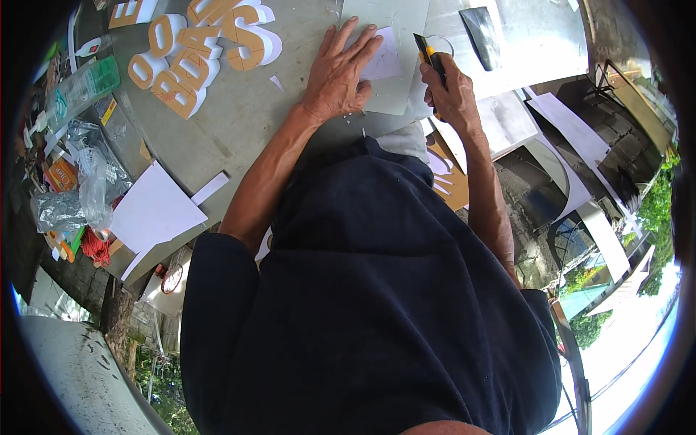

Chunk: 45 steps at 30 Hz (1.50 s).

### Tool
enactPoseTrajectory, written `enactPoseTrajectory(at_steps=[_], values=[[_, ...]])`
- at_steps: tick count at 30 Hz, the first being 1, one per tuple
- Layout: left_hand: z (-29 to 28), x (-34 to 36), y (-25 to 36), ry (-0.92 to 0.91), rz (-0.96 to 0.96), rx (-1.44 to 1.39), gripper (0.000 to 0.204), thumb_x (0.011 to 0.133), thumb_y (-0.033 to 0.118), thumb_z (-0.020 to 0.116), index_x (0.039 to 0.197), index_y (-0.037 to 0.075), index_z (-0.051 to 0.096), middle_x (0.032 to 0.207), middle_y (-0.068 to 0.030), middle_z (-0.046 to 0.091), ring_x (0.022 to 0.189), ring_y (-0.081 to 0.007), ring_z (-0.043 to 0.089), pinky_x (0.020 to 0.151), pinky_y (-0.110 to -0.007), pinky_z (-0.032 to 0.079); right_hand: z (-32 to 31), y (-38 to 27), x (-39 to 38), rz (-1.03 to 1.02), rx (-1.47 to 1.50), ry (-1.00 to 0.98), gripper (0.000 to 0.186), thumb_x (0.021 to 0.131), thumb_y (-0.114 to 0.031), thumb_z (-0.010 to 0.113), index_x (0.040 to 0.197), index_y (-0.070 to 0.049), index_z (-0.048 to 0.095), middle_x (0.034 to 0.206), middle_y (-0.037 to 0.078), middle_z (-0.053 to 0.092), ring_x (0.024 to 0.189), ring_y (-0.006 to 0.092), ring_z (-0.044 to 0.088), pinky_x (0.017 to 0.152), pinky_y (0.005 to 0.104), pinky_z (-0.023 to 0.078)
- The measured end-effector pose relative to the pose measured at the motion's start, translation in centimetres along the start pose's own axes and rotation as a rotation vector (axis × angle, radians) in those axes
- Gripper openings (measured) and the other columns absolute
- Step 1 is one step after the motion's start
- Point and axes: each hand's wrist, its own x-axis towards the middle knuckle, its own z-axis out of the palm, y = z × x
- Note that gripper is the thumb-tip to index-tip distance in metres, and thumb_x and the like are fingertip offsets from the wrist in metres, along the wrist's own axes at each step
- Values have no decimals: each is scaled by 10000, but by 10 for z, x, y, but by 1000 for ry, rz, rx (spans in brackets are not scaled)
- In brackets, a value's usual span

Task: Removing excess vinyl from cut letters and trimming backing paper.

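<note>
White sheet (388,61), probably light, flexible, best held by its edges, is being pinned under the left hand (337,80), fingers spread; cutter (431,56) is being gripped by the right hand (452,90).

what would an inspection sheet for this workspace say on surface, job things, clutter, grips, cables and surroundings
Surface: grey table, with a pale grey sheet under the white piece.
Job's things: white piece, yellow-and-black cutter; brown-faced letters with white sides clustered at upper left.
Clutter: clear plastic bags, green plastic case and red coil along the left.
Left grip: spread flat, fingers over the white piece.
Right grip: closed around the cutter, blade apart from the white piece.
Cables: none certain; thin dark lines at lower right may be wires.
Surroundings: white panels at right, green foliage beyond.
</note>
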Motion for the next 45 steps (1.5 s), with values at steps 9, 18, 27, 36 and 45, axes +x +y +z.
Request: enactPoseTrajectory(at_steps=[9, 18, 27, 36, 45], values=[[7, -6, 6, 153, -148, -44, 774, 779, 376, 831, 1399, 9, 548, 1522, -198, 476, 1486, -380, 340, 1188, -598, 291, 14, 2, -2, 58, 105, -48, 299, 1042, -269, 574, 1140, 13, 602, 869, 105, 732, 643, 160, 702, 547, 308, 552], [10, -1, -6, 93, -54, 53, 764, 841, 534, 743, 1428, 81, 558, 1569, -74, 458, 1501, -367, 314, 1210, -592, 254, 8, 8, -5, -6, -30, -147, 268, 1022, -264, 596, 1080, -5, 565, 787, 160, 720, 630, 269, 722, 568, 399, 560], [-1, 5, -6, -59, -57, 10, 818, 893, 596, 634, 1500, 73, 469, 1611, -189, 360, 1525, -450, 220, 1226, -609, 180, -6, 24, 11, -351, -325, -153, 264, 1035, -274, 580, 1090, -25, 515, 795, 248, 703, 757, 459, 696, 681, 528, 537], [-2, 5, -5, -48, -69, -1, 825, 846, 590, 684, 1478, 89, 511, 1600, -161, 391, 1523, -416, 244, 1232, -593, 178, -6, 19, 16, -489, -590, -119, 210, 1042, -260, 562, 1069, -58, 514, 895, 182, 732, 762, 402, 717, 661, 506, 570], [-2, 6, -6, -32, -83, -17, 908, 829, 593, 699, 1500, 37, 447, 1590, -153, 411, 1527, -398, 251, 1235, -587, 182, -16, 19, 30, -558, -634, -165, 203, 1036, -270, 576, 1070, -76, 526, 895, 156, 733, 752, 372, 720, 652, 483, 570]])
